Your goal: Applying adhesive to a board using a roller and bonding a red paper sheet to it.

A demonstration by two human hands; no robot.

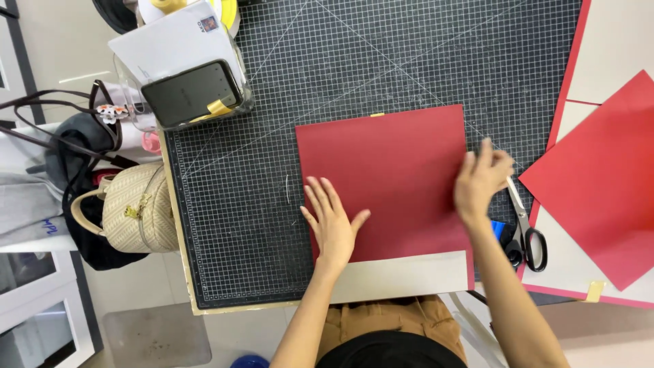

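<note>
Pressing flat, the left hand has its fingers spread open on the red card sheet; the right hand curls its fingers over the sheet's right edge. Sheet lies on the cutting mat, scissors just right of the fingers. Looks light, thin, bendable, easily creased; best taken by the edges.

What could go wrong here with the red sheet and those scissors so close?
1. The right hand works at the red sheet's right edge, beside the scissors; it could bump the blades.
2. The left hand presses flat only near the lower left, so the sheet might slide on the cutting mat.
3. The sheet's near edge overhangs the mat and could crease.
</note>
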